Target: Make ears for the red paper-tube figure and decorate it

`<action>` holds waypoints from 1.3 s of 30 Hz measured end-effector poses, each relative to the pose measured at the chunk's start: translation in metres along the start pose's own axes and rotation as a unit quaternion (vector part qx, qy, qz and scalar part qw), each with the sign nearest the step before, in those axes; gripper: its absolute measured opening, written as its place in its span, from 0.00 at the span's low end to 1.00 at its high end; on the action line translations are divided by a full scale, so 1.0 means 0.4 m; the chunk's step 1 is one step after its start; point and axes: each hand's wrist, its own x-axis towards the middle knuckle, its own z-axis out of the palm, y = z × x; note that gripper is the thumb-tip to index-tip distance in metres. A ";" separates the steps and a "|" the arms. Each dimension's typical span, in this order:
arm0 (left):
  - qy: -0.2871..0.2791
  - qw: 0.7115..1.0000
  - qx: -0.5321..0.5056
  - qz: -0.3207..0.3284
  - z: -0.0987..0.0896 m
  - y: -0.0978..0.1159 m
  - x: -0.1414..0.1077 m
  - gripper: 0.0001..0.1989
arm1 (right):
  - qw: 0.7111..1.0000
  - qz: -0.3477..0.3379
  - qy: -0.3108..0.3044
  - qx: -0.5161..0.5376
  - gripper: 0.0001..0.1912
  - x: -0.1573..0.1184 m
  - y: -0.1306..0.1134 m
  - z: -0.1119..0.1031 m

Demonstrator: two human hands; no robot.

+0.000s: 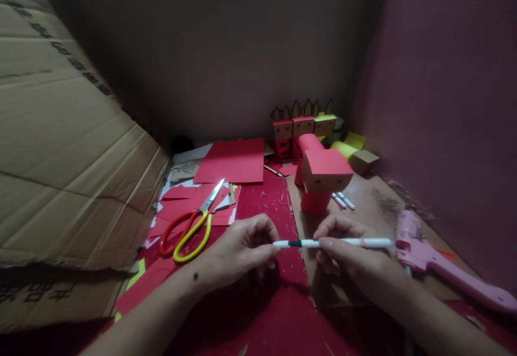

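My left hand (246, 245) pinches the white cap (281, 244) of a slim marker between thumb and fingers. Further along, my right hand (359, 259) grips the marker's white barrel (375, 243), which lies level across both hands. A dark green section shows between cap and barrel; I cannot tell whether the cap is fully seated. Just beyond my right hand stands a red paper figure with a box-shaped cardboard head (328, 170). Left of my left hand lie scissors (194, 227) with one red and one yellow handle, blades pointing away.
A pink glue gun (452, 272) rests at the right on a brown board (374, 197). Two white markers (343, 201) lie behind the figure. Several finished figures (302, 127) stand at the back. Red paper (232, 159) lies back left, and a cardboard box wall (72, 146) rises at the left.
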 end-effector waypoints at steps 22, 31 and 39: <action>0.031 0.990 -0.138 0.004 0.046 -0.009 0.000 0.13 | 0.991 0.040 -0.100 0.083 0.08 0.006 0.026 0.015; 0.037 0.984 -0.169 0.043 0.076 -0.023 -0.006 0.14 | 0.975 0.049 -0.144 0.164 0.10 0.002 0.011 0.026; 0.153 0.987 0.004 0.040 -0.086 0.008 -0.009 0.10 | 0.991 0.057 -0.116 0.041 0.24 0.024 0.016 0.018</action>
